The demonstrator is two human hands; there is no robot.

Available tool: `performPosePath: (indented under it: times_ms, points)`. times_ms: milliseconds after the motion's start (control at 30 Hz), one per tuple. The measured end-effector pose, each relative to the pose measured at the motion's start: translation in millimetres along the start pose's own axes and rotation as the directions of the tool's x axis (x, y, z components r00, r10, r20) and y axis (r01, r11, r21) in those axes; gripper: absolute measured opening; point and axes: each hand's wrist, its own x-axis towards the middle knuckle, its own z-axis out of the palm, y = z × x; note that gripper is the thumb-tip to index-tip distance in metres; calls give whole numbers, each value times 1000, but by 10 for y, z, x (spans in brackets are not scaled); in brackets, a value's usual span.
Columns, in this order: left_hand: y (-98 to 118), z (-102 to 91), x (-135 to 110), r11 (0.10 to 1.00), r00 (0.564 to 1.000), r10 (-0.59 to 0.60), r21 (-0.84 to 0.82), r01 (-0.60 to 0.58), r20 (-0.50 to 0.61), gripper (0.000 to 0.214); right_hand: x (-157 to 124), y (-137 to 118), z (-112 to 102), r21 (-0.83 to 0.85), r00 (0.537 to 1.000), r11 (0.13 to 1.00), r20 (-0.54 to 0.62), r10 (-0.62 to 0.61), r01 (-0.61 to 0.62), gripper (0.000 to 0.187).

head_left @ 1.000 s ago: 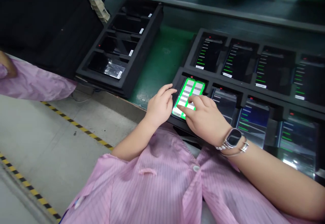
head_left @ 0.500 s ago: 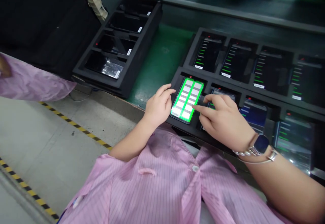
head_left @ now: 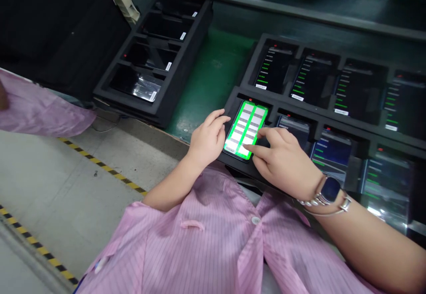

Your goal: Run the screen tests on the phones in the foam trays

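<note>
My left hand [head_left: 209,139] curls loosely at the edge of the slim glass-screened smartphone [head_left: 245,129] lying just ahead in a black foam tray [head_left: 231,107], my right hand [head_left: 282,163] fingertip-on-screen, phone light, stiff, slippery, fragile, best held by its edges.

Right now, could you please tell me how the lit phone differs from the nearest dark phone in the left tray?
The lit phone shows a green grid; the dark phone, a black screen under shiny film. The dark phone has a white label; the lit phone shows none. Your left hand and right hand are at the lit phone, not the dark phone. Both lie in black trays.
</note>
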Motion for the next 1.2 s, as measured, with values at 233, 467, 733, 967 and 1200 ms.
performPosePath:
  times_ms: [233, 467, 733, 967, 1200]
  points:
    - [-1, -5, 10, 1000, 1000, -4, -3, 4, 10, 34, 292, -81, 86, 22, 1000, 1000, 22, -22, 21, 37]
    - [-13, -2, 12, 1000, 1000, -14, -2, 14, 18, 35, 425, 61, 112, 7, 999, 999, 19, 50, -51, 39]
    - [-16, -4, 9, 1000, 1000, -6, -9, 6, 17, 34, 210, 227, 64, -15, 998, 999, -22, 51, -51, 40]
    - [-16, -3, 4, 1000, 1000, -4, -13, 4, 15, 34, -50, 319, -37, -15, 997, 997, -11, 70, -71, 40]
    - [-7, -5, -4, 1000, 1000, -20, -8, 20, 18, 34, -26, 417, -38, -28, 994, 994, -33, 102, -103, 41]
